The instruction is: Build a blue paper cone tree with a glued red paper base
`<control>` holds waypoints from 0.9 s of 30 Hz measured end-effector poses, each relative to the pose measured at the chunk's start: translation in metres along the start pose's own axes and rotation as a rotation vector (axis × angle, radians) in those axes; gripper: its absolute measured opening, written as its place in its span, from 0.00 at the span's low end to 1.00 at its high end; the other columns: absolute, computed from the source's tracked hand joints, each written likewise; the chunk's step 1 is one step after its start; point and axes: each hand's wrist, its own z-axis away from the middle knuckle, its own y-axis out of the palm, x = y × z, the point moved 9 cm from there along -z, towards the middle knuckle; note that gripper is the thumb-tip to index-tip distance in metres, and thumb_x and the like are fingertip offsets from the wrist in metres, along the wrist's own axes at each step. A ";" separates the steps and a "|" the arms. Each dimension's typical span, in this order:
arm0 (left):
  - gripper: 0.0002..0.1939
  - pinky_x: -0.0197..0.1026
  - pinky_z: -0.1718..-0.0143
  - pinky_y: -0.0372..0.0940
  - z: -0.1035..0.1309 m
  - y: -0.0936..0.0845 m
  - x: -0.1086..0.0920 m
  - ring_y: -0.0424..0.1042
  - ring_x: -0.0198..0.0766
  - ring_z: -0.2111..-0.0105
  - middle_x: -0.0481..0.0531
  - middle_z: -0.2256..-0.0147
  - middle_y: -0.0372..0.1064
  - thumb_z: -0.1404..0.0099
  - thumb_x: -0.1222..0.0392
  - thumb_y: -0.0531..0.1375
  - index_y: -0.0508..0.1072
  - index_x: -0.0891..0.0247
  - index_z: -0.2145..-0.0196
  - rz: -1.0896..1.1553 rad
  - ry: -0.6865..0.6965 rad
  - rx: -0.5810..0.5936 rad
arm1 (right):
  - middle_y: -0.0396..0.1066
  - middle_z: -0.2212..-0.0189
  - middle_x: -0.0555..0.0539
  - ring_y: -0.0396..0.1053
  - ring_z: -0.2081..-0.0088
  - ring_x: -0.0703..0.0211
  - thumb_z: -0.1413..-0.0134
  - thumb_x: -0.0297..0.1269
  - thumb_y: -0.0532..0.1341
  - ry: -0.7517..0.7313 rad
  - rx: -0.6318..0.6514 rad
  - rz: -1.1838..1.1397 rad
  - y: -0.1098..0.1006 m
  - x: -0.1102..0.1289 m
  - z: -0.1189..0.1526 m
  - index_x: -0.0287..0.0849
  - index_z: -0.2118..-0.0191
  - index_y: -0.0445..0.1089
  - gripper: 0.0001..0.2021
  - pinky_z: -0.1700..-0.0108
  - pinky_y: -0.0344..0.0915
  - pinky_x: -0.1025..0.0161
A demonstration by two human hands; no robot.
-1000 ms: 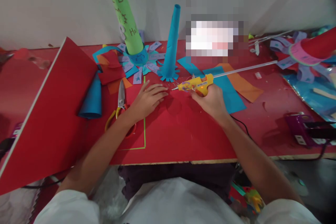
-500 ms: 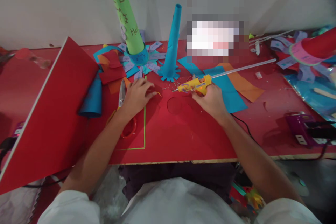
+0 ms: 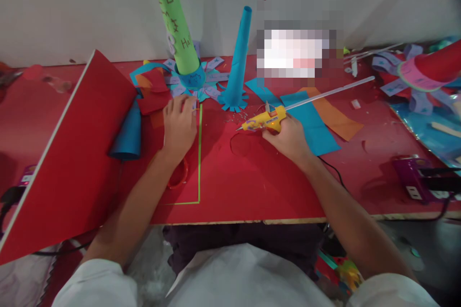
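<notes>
My right hand (image 3: pixel 291 135) is closed around a yellow glue gun (image 3: pixel 266 119), its nozzle pointing left and a long clear glue stick jutting from its back. Below the nozzle, a faint circle outline (image 3: pixel 240 145) shows on the red surface. My left hand (image 3: pixel 180 127) is beside the green tape line, fingers bent down near red paper scraps (image 3: pixel 153 100). A thin orange bit shows by its thumb; what the fingers pinch is mostly hidden. Scissors (image 3: pixel 186 175) lie partly under my left wrist, with one orange handle loop showing.
A blue fringed paper cone (image 3: pixel 239 57) and a green paper tube (image 3: pixel 176 29) stand behind my hands. A red board (image 3: pixel 75 153) leans at left by a blue cone (image 3: pixel 128 134). Blue paper (image 3: pixel 313 124), orange paper (image 3: pixel 338 117) and a purple power strip (image 3: pixel 414 177) are at right.
My left hand has moved left, away from the circle, towards the scraps, and now covers the scissor blades. The glue gun has shifted slightly left and down.
</notes>
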 end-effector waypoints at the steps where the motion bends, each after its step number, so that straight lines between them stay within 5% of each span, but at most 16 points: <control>1: 0.16 0.57 0.38 0.63 0.001 0.005 -0.011 0.69 0.54 0.39 0.60 0.41 0.72 0.22 0.59 0.53 0.73 0.59 0.41 0.049 0.083 0.045 | 0.79 0.53 0.34 0.78 0.52 0.36 0.43 0.44 0.62 -0.013 0.003 0.023 0.001 0.002 0.001 0.41 0.51 0.77 0.18 0.53 0.73 0.46; 5: 0.14 0.57 0.32 0.58 0.017 0.031 -0.051 0.72 0.48 0.40 0.54 0.43 0.77 0.22 0.57 0.54 0.77 0.57 0.45 0.200 0.365 0.253 | 0.78 0.51 0.33 0.77 0.53 0.36 0.44 0.43 0.62 -0.022 0.052 0.112 0.004 0.008 0.002 0.40 0.48 0.76 0.20 0.54 0.73 0.47; 9: 0.20 0.60 0.29 0.54 0.028 0.050 -0.059 0.69 0.49 0.36 0.56 0.38 0.73 0.24 0.62 0.57 0.74 0.56 0.38 0.189 0.419 0.373 | 0.78 0.52 0.33 0.77 0.55 0.37 0.44 0.41 0.61 -0.022 0.099 0.190 0.006 0.014 0.002 0.39 0.49 0.75 0.19 0.58 0.71 0.49; 27: 0.24 0.64 0.27 0.53 0.033 0.055 -0.060 0.64 0.49 0.31 0.55 0.31 0.64 0.23 0.67 0.53 0.72 0.50 0.35 0.142 0.468 0.412 | 0.78 0.50 0.32 0.76 0.59 0.42 0.43 0.36 0.61 -0.030 0.146 0.301 0.010 0.012 0.003 0.37 0.49 0.76 0.18 0.62 0.66 0.55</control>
